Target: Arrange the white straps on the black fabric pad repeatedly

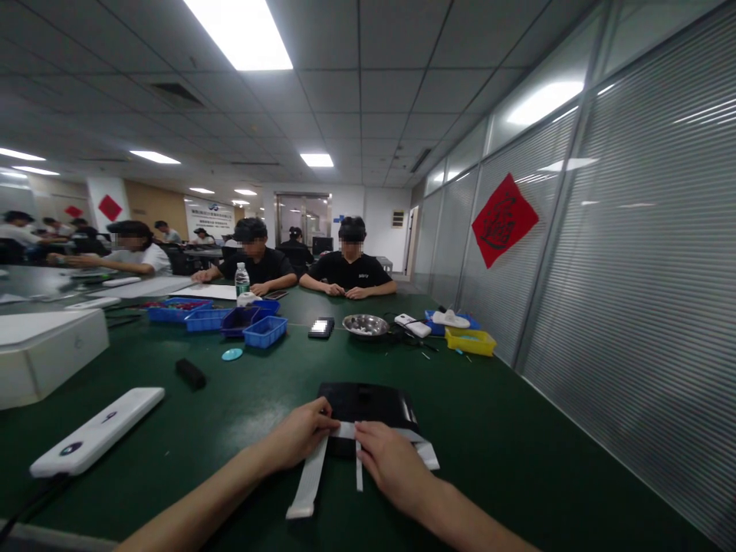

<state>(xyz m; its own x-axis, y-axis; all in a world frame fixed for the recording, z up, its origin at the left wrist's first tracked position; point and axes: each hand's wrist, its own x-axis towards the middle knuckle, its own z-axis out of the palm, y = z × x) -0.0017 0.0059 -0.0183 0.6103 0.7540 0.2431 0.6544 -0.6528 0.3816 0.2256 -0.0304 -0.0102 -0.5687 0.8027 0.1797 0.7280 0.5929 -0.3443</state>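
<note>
A black curved panel lies on the green table in front of me, with a white flat ribbon cable running across its near edge. My left hand pinches this cable at the panel's left side, and the cable's end hangs toward me. At the right, my right hand presses its closed fingers on the white band. Below those fingers a narrow white strip sticks out toward me. More folded white ribbon shows past the right hand. My fingers partly cover the band.
On the left are a white power bank, a white box and a black block. Farther off stand blue bins, a metal bowl and a yellow bin. People sit across the table; a glass partition borders the right.
</note>
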